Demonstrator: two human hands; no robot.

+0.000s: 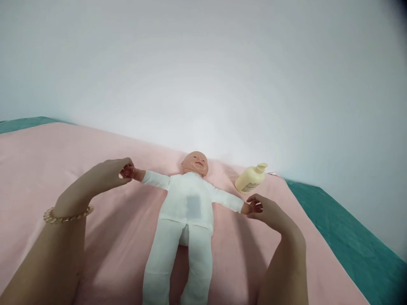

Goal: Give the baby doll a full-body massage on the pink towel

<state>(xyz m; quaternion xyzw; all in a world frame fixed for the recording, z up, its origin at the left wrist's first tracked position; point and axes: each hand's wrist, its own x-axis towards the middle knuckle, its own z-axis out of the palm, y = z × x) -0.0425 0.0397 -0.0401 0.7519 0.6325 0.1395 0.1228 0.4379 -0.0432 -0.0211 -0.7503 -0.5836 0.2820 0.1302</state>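
A baby doll point(187, 207) with a white cloth body and a bare plastic head lies face up on a pink blanket point(47, 165), arms spread out to both sides. My left hand point(101, 176), with a bead bracelet on its wrist, pinches the doll's small hand on the left. My right hand point(270, 212) pinches the doll's other hand on the right. Both of my hands have their fingers closed round those doll hands.
A pale yellow pump bottle point(251, 178) lies on its side near the doll's head, just beyond my right hand. A teal sheet point(349, 241) shows past the blanket's right edge. A plain white wall point(203, 76) stands behind.
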